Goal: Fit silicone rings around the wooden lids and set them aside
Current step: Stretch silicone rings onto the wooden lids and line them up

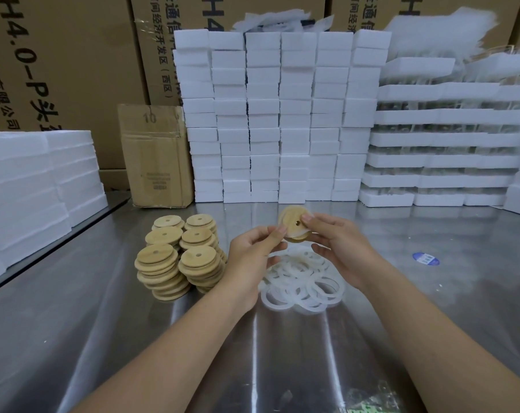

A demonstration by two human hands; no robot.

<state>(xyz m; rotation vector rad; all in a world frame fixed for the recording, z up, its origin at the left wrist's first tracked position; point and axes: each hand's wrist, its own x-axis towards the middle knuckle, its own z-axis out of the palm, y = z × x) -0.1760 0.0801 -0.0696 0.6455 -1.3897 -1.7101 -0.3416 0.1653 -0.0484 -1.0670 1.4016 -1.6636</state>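
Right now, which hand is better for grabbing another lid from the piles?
Probably the left hand. The lid stacks stand just beside it, while the right hand pinches the held lid farther away and would have to cross over.

Steel table with packing stock

The shiny metal table (103,308) carries 6 stacks of wooden lids (175,263) left of centre, with a loose pile of white rings (306,281) just beside them. At the back stand a cardboard box (156,156), a wall of white foam blocks (279,120) and stacked foam trays (443,162). A blue sticker (425,259) lies to the right.
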